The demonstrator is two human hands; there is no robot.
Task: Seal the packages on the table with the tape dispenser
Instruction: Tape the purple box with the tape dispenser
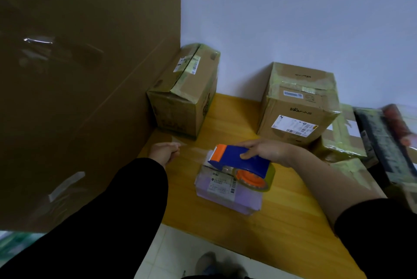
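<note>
The tape end (180, 144), pinched by the left hand (162, 151), is being drawn left of the lavender package (228, 195); the tape dispenser (239, 160) is clasped just above it by the right hand (266, 151). Pressing down and cutting are needed next.

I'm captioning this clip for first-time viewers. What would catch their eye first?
The blue and orange tape dispenser stands out most, held in the right hand over a small pale purple package near the middle of the yellow table. The left hand pinches a strip of clear tape stretched leftward from it. A huge brown cardboard box fills the left side.
</note>
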